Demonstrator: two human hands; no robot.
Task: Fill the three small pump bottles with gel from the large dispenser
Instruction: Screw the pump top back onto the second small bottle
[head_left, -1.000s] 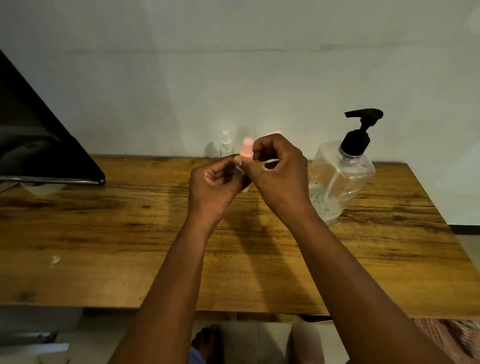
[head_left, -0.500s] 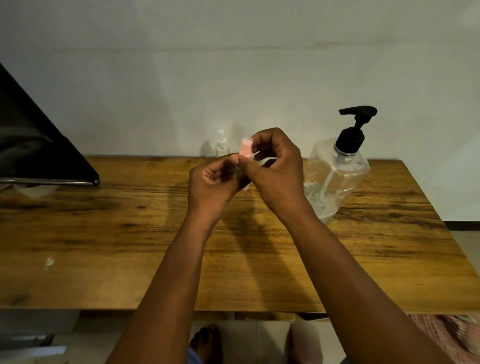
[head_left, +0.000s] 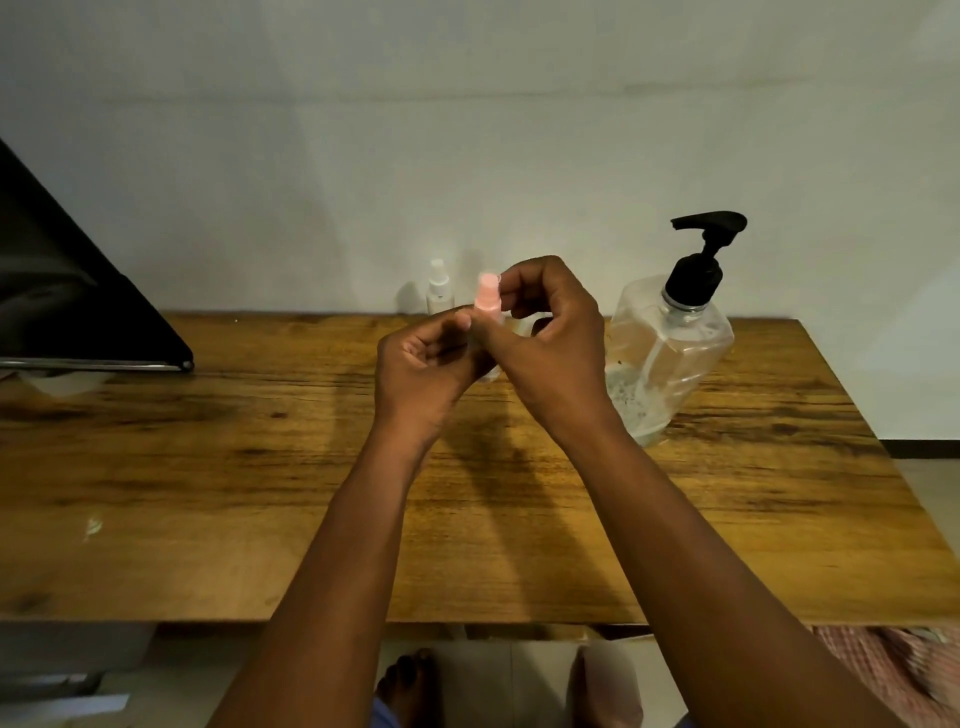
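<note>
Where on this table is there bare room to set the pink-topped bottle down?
Bare wood spans the table front, left of the arms. Another patch lies right of the large dispenser. The back centre is crowded: white bottle, both hands, dispenser.

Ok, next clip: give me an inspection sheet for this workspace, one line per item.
Surface: wooden table, grain and dark stains visible.
Job's things: pink-capped small bottle held above the table; white small bottle upright by the wall; large dispenser upright with black pump, little gel left. Third small bottle not visible.
Clutter: small pale scrap near the front left edge.
Grippers: left hand grips the pink-capped bottle's body; right hand pinches its cap.
Cables: nothing seen.
Surroundings: plain wall; dark slanted panel at left.
</note>
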